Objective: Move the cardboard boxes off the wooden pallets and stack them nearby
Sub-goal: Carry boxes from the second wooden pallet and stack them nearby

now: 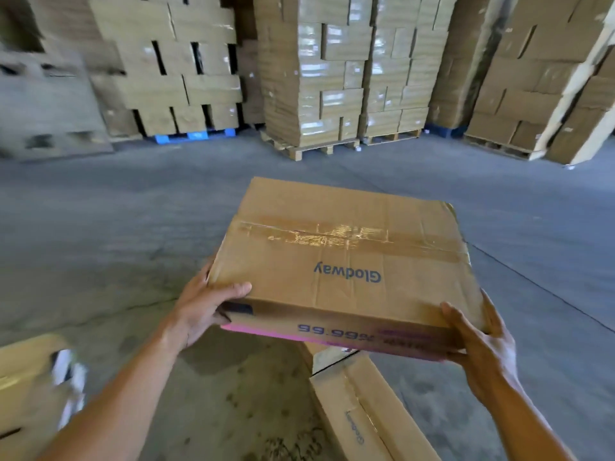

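I hold a flat brown cardboard box (339, 261) in the air at mid-frame; it has tape across its top and blue "Glodway" lettering. My left hand (203, 307) grips its near left corner, thumb on top. My right hand (479, 341) grips its near right corner from the side and below. Under the held box, another cardboard box (359, 410) lies on the concrete floor. A third box (30, 384) shows blurred at the lower left edge.
Tall wrapped stacks of cartons (336, 71) stand on wooden pallets (309, 149) along the back. A blue pallet (196, 134) carries the left stack. More stacks (532, 78) stand at the right. Grey concrete floor (100, 227) lies between them and me.
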`<state>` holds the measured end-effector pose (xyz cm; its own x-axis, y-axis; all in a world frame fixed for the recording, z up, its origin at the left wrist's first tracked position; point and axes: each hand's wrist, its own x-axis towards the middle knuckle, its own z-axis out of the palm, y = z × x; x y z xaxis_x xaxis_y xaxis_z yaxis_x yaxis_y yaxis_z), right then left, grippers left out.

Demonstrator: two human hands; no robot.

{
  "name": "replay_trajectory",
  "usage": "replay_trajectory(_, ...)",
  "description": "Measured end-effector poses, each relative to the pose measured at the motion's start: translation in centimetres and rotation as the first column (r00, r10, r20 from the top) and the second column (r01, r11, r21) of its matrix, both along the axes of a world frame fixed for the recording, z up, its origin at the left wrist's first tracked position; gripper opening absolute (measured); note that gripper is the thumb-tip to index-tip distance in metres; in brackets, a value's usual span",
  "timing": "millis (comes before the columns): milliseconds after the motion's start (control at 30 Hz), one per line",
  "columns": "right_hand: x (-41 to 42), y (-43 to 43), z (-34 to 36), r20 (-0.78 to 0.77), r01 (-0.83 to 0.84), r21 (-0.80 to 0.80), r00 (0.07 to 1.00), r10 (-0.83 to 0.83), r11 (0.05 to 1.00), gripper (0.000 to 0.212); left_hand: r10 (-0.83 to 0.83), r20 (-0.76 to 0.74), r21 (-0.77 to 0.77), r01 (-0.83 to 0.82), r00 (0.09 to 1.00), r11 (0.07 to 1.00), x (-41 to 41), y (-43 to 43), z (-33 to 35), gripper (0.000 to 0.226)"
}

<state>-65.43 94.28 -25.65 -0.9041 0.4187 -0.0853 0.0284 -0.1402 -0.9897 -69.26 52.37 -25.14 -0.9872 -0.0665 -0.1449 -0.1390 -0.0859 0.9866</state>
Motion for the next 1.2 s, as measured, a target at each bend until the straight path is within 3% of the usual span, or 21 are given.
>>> replay_trajectory(100,0.9,-4.2,1.4,-0.037,-0.113,0.004,0.993,0.113,0.994,0.090,0.123,-0.037,-0.002,-0.123,0.992,0.992,5.4,-4.2,1.3,0.099)
replay_trajectory(233,4.1,-10.3,3.0,-0.080,-0.276,0.024,0.958,0.277,0.961,0.099,0.210,-0.125,0.020,-0.209,0.970,0.978,13.6,-9.8,4.1,0.082)
replay_trajectory(333,7.2,-15.8,3.9,-0.142,-0.388,-0.018,0.913,0.382,0.921,0.115,0.276,-0.151,0.006,-0.278,0.949,0.960,20.8,-14.7,5.7,0.091)
replay_trajectory(467,13.2,-23.9,4.0,-0.194,-0.478,-0.019,0.863,0.466,0.878,0.110,0.377,-0.174,-0.026,-0.387,0.910,0.922,31.1,-21.8,7.5,0.091)
replay_trajectory(633,21.1,-33.5,3.4,-0.195,-0.570,-0.023,0.808,0.556,0.821,0.064,0.503,-0.126,-0.028,-0.510,0.855,0.860,43.9,-29.3,7.8,0.113)
replay_trajectory(733,24.6,-37.9,3.3,-0.177,-0.617,0.017,0.773,0.609,0.787,0.070,0.562,-0.097,-0.027,-0.567,0.821,0.823,49.9,-33.2,7.2,0.117)
replay_trajectory(833,27.1,-42.1,3.5,-0.167,-0.634,0.032,0.759,0.629,0.773,0.081,0.602,-0.096,0.005,-0.604,0.793,0.797,54.1,-36.4,6.9,0.117)
replay_trajectory(933,28.6,-46.3,4.6,-0.182,-0.631,0.143,0.741,0.647,0.763,0.065,0.635,-0.110,0.020,-0.637,0.765,0.771,56.6,-39.4,7.1,0.120)
replay_trajectory(1200,29.8,-61.1,4.5,-0.183,-0.709,0.132,0.670,0.720,0.693,0.051,0.694,-0.142,-0.086,-0.707,0.706,0.702,61.4,-50.6,7.5,0.099)
